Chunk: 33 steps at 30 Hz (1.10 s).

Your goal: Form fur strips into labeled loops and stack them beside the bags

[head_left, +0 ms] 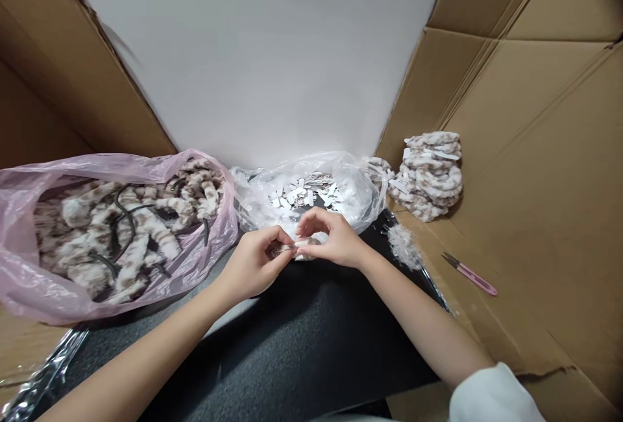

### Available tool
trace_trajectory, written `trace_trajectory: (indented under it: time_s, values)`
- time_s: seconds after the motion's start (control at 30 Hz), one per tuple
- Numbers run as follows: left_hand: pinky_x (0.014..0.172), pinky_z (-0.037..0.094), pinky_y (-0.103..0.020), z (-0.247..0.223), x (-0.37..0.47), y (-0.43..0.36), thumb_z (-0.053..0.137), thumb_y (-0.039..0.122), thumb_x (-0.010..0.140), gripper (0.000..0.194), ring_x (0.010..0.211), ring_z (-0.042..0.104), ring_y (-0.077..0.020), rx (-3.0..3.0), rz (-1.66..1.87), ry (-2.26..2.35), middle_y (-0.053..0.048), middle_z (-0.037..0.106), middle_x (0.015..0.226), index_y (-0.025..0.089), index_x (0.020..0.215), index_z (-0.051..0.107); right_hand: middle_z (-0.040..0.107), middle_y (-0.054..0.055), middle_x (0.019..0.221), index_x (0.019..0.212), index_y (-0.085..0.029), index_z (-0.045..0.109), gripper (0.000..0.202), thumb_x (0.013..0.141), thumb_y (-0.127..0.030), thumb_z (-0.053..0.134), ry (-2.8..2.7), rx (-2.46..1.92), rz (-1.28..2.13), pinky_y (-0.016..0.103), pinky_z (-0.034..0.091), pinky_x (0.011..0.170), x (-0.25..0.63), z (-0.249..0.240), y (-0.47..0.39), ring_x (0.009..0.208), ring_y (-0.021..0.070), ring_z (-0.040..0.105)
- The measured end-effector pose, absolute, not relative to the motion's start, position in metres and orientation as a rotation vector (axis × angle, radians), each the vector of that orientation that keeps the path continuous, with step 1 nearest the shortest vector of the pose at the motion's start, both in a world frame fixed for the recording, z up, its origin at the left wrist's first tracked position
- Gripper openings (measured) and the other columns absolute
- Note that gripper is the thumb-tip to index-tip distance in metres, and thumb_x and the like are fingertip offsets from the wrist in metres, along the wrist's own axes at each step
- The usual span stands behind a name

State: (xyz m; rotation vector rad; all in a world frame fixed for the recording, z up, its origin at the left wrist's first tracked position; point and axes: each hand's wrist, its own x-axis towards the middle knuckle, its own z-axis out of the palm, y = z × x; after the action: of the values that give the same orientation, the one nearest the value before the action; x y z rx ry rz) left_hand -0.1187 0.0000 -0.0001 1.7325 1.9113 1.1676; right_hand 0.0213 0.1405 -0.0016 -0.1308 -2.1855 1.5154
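Just in front of the clear bag, a small furry brown-and-white band [307, 254] is pinched between my two hands, mostly hidden by the fingers. My left hand [254, 261] is closed on its left end with thumb and forefinger. Close beside it, my right hand [335, 237] grips the other side with fingertips, near a whitish bit that I cannot make out. Behind the hands lies an opened clear plastic bag [253, 204] with many small white tags [296, 193] in it.
At left, a pink plastic bag [160, 295] holds loose furry strips [141, 234] and dark cords. A stack of furry bands [431, 178] with white tags stands right. Nearby are a fluff clump [405, 247] and pink-handled thread snips [471, 274]. Cardboard walls [549, 169] flank the black mat [272, 350].
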Motion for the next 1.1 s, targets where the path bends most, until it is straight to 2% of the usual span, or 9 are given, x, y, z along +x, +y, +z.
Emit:
trace_trajectory:
  time_s: [0.17,0.33,0.43,0.57,0.7,0.87,0.93,1.1]
  values:
    - [0.055,0.038,-0.022,-0.003,-0.121,0.002,0.059,0.030,0.084,0.016,0.058,0.051,-0.0115,1.670,1.141,1.867,0.001,0.065,0.068,0.016,0.076,0.061,0.064,0.001,0.089,0.094,-0.020,0.058,0.033,0.067,-0.018,0.076,-2.349,-0.174,1.463,0.028,0.052,0.073,0.025,0.006,0.142,0.082,0.0147,0.062]
    - [0.058,0.039,-0.023,-0.001,-0.119,0.001,0.060,0.034,0.084,0.019,0.062,0.054,-0.0131,1.636,1.136,1.859,-0.001,0.066,0.070,0.016,0.077,0.062,0.062,0.001,0.091,0.097,-0.020,0.057,0.033,0.068,-0.013,0.070,-2.349,-0.246,1.550,0.022,0.047,0.061,0.024,0.003,0.138,0.074,0.0118,0.061]
    - [0.059,0.039,-0.023,0.001,-0.118,0.000,0.059,0.035,0.084,0.021,0.062,0.054,-0.0138,1.633,1.118,1.869,-0.001,0.065,0.070,0.016,0.076,0.061,0.061,0.000,0.092,0.097,-0.020,0.057,0.033,0.067,-0.012,0.069,-2.331,-0.226,1.546,0.021,0.046,0.060,0.022,0.000,0.136,0.074,0.0115,0.060]
    - [0.059,0.039,-0.024,-0.001,-0.119,0.000,0.058,0.036,0.084,0.021,0.063,0.055,-0.0153,1.592,1.102,1.889,-0.002,0.066,0.071,0.017,0.078,0.062,0.061,0.000,0.090,0.093,-0.020,0.058,0.026,0.071,-0.015,0.070,-2.361,-0.141,1.294,0.025,0.049,0.069,0.018,-0.006,0.136,0.076,0.0126,0.060]
    - [0.061,0.040,-0.025,-0.002,-0.122,0.000,0.058,0.037,0.085,0.021,0.067,0.058,-0.0167,1.515,1.108,1.873,-0.003,0.067,0.074,0.017,0.082,0.061,0.060,0.001,0.085,0.091,-0.020,0.058,0.018,0.077,-0.011,0.064,-2.380,-0.011,0.956,0.025,0.047,0.068,0.015,-0.014,0.136,0.075,0.0134,0.058]
    - [0.059,0.039,-0.024,-0.002,-0.126,0.003,0.061,0.040,0.082,0.025,0.064,0.054,-0.0143,1.401,1.140,1.817,-0.002,0.063,0.071,0.016,0.076,0.059,0.062,0.004,0.085,0.094,-0.019,0.056,0.013,0.087,-0.009,0.054,-2.367,0.127,0.661,0.027,0.047,0.073,0.013,-0.021,0.133,0.078,0.0155,0.058]
    - [0.053,0.037,-0.022,-0.001,-0.126,0.006,0.063,0.041,0.080,0.026,0.057,0.049,-0.0117,1.292,1.173,1.770,0.000,0.059,0.064,0.016,0.073,0.058,0.064,0.005,0.084,0.095,-0.018,0.057,0.011,0.091,-0.012,0.050,-2.369,0.150,0.520,0.029,0.046,0.077,0.012,-0.024,0.132,0.080,0.0171,0.059]
    - [0.040,0.022,-0.018,0.001,-0.124,0.009,0.068,0.039,0.071,0.027,0.042,0.037,-0.0069,0.954,1.207,1.640,0.004,0.050,0.050,0.016,0.069,0.053,0.068,0.009,0.089,0.097,-0.018,0.062,0.021,0.098,-0.019,0.041,-2.396,0.155,0.275,0.034,0.047,0.082,0.011,-0.028,0.131,0.086,0.0194,0.062]
